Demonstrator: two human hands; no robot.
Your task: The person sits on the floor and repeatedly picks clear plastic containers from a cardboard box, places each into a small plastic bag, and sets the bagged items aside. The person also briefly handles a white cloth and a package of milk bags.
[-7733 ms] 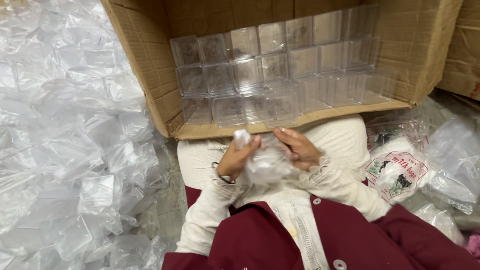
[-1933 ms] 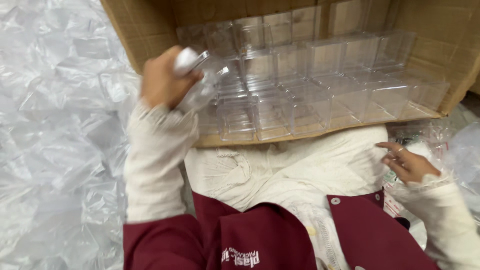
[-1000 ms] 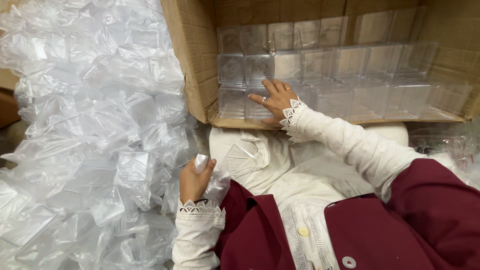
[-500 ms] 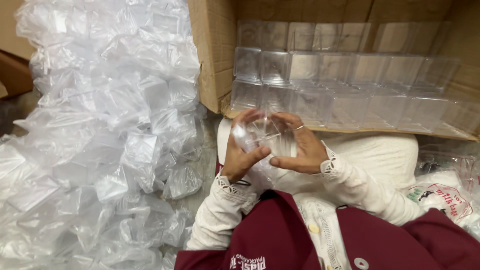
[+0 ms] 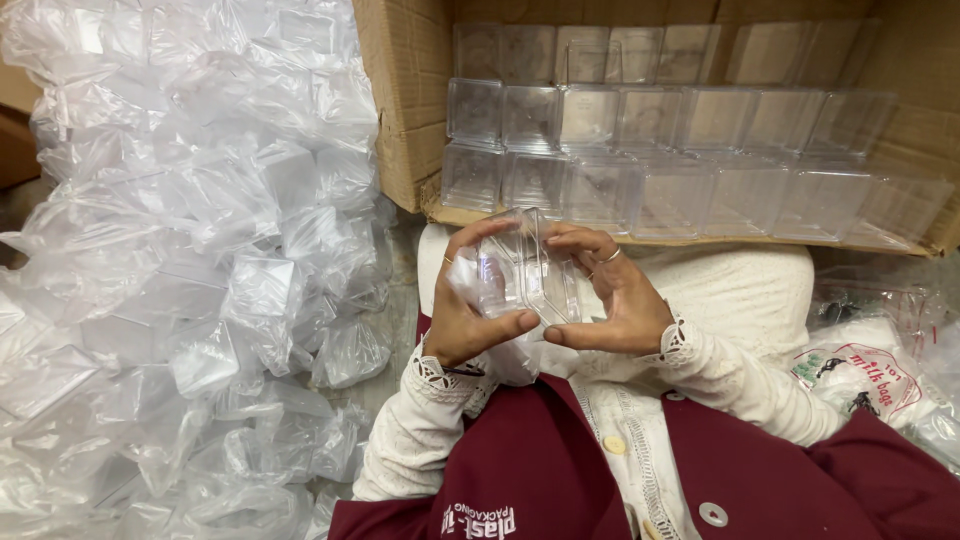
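Note:
Both my hands hold one clear plastic box in front of my chest, partly out of its thin plastic bag. My left hand grips the box's left side and the crumpled bag. My right hand clasps the right side, thumb under the box. Just beyond my hands lies an open cardboard carton on its side, stacked with rows of clear plastic boxes.
A big heap of bagged clear boxes fills the left side. A white cushion or cloth lies on my lap under the carton's edge. Printed plastic bags sit at the right.
My left hand threw something towards the left heap and picked a bagged box from it. My right hand came back from the carton. Both hands now hold the box closer together.

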